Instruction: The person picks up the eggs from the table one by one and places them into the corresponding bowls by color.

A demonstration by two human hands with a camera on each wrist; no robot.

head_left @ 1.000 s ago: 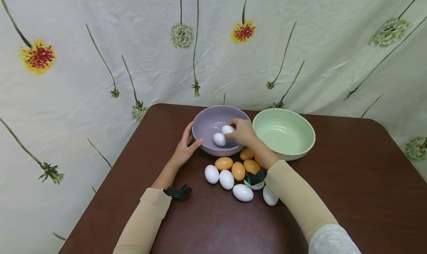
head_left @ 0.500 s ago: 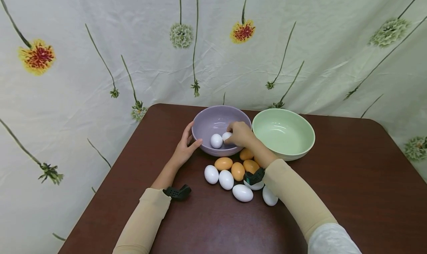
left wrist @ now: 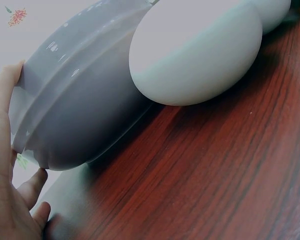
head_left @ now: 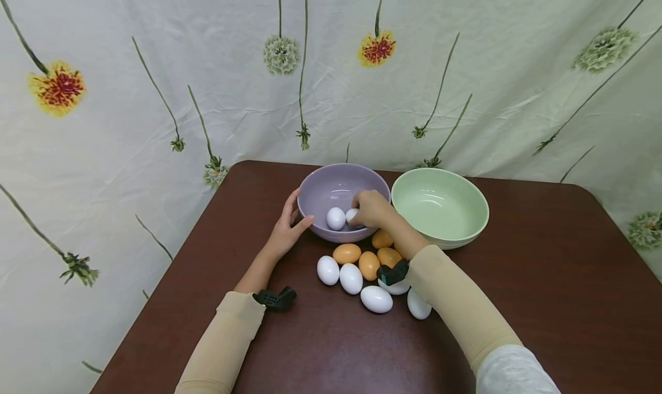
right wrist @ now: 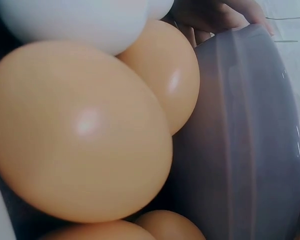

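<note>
A purple bowl stands near the back of the table. My left hand grips its left side, thumb over the rim and fingers round the outside; the left wrist view shows fingertips under the bowl's outer wall. Inside the bowl, my right hand holds a white egg, partly hidden by the fingers. Left of it a second white egg lies on the bowl's bottom. In the right wrist view, brown eggs fill the foreground beside the bowl, and the right hand is almost wholly out of sight.
A light green bowl stands close to the right of the purple one. In front of the bowls lie several brown eggs and several white eggs, some partly under my right forearm. A flowered cloth hangs behind the dark table.
My right hand has lowered the held white egg deeper into the purple bowl. The other white egg has shifted slightly left. My left hand stays on the rim.
</note>
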